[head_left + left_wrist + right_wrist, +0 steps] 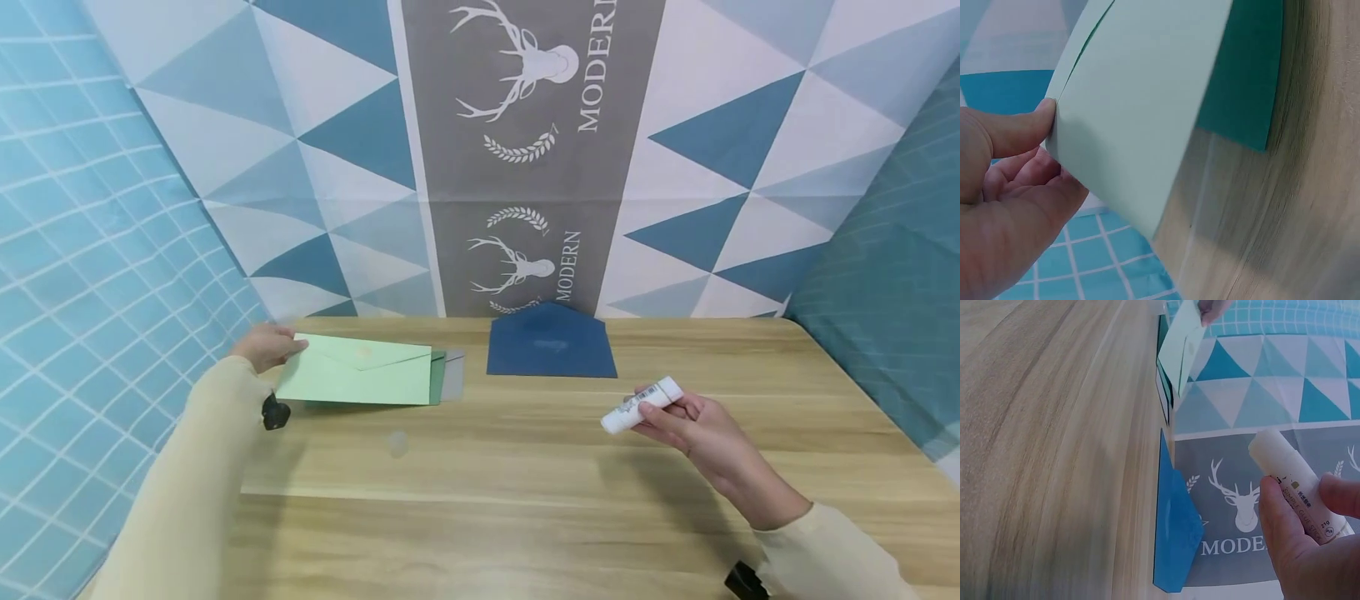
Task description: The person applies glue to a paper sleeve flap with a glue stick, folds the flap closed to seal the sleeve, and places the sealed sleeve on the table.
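Between thumb and fingers my left hand pinches the left end of a light green envelope, its flap side facing up. In the left wrist view the light green envelope is raised at that end, above a dark green envelope. A grey envelope peeks out at the right of the pile. My right hand holds a white glue stick above the table, its printed label showing in the right wrist view. Near the table's back edge lies a dark blue envelope with its flap raised.
The wooden table meets a patterned cloth backdrop at the back. A blue checked cloth hangs along the left side, and a teal cloth on the right. A small pale round spot shows in front of the envelopes.
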